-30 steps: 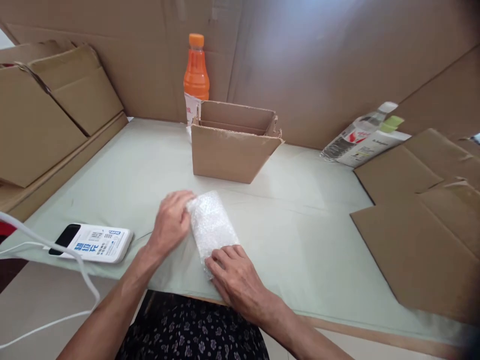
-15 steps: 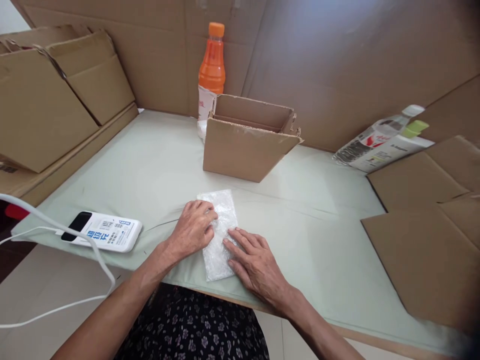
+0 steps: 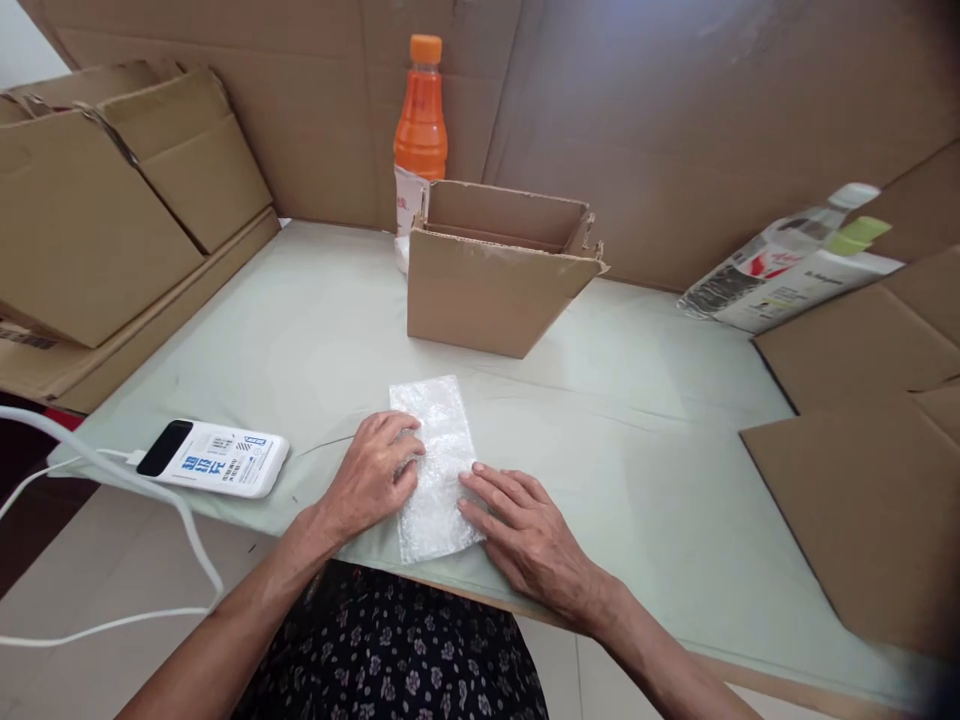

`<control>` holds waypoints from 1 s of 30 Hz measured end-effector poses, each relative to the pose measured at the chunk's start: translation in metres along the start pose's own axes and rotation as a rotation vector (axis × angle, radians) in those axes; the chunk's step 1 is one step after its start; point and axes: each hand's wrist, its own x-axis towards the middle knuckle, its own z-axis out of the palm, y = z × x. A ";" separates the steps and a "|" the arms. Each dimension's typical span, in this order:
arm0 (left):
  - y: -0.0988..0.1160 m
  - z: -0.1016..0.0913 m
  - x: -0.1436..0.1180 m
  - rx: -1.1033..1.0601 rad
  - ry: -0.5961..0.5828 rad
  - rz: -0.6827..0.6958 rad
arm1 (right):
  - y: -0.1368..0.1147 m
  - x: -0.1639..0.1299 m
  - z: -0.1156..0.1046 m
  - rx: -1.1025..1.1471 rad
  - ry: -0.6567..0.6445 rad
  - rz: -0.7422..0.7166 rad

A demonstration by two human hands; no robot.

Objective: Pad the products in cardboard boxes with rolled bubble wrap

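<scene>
Cardboard sheets wall in a pale green table (image 3: 637, 400), and near its front edge a flat bubble-wrap parcel (image 3: 439, 470) lies lengthwise, pressed under both hands. The left hand (image 3: 371, 475) rests on the parcel's left edge with its fingers loosely curled together on the wrap; the right hand (image 3: 525, 535) lies flat with its fingers slightly spread, the fingertips touching the parcel's lower right edge. Neither hand clamps it; both bear down from above. The step in hand looks like flattening or smoothing the wrap around whatever it holds, which cannot be made out. Beyond the fingertips, well apart, stands an open box (image 3: 495, 270) with a bottle (image 3: 420, 130) just behind it. To the left of the left hand lies a power bank (image 3: 214, 460) with a white cable (image 3: 112, 480). If the parcel is to be lifted, the fingers would first need to close around its long edges, since the slack wrap could slip or unfold.
</scene>
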 end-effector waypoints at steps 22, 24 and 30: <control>0.032 0.014 -0.026 0.022 0.097 -0.262 | -0.019 0.024 -0.002 0.239 0.206 0.505; 0.028 0.017 -0.023 0.054 0.067 -0.231 | -0.023 0.020 -0.005 0.013 0.269 0.329; 0.027 0.006 -0.027 0.038 0.155 -0.135 | -0.012 0.027 0.004 -0.085 0.077 0.074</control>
